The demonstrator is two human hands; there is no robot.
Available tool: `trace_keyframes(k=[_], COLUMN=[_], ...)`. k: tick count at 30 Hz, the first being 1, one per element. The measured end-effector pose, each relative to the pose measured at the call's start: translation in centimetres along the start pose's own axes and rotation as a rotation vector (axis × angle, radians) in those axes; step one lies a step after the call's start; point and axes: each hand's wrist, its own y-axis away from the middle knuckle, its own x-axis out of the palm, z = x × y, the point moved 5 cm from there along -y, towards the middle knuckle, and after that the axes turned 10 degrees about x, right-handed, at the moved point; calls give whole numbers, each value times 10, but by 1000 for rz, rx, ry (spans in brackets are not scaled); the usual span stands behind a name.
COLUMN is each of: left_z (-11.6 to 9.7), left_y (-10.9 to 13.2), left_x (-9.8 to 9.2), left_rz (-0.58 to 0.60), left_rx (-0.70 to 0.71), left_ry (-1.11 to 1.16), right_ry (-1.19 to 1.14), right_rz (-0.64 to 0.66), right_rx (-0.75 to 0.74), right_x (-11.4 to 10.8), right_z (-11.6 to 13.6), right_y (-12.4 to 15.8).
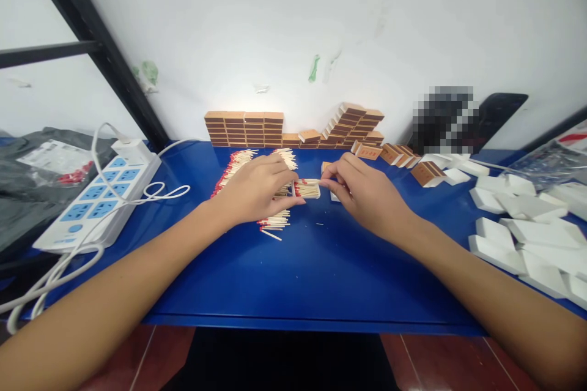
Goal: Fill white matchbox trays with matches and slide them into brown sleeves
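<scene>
My left hand (259, 189) lies over a heap of loose red-tipped matches (238, 166) on the blue table (302, 268), fingers curled around a small bundle. My right hand (362, 192) pinches the right end of a small white tray of matches (306, 189) held between both hands. Part of the match heap is hidden under my left hand.
Stacked brown matchboxes (243, 129) line the wall, with more tumbled ones (358, 125) to the right. Several empty white trays (527, 238) lie at the right. A white power strip (101, 198) with cables sits at the left, beside a grey bag (32, 183).
</scene>
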Motion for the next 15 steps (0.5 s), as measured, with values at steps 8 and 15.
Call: trace_keyframes(k=[8,15], left_z=[-3,-5], left_y=[-1,-1], left_x=[0,1], left_rz=[-12,-6], left_rx=[12,21], left_ry=[17,20], right_ry=[-12,-50], right_rz=[13,17], right_rx=[-34,-48], right_x=[3,5], right_z=[5,6], right_y=[2,3])
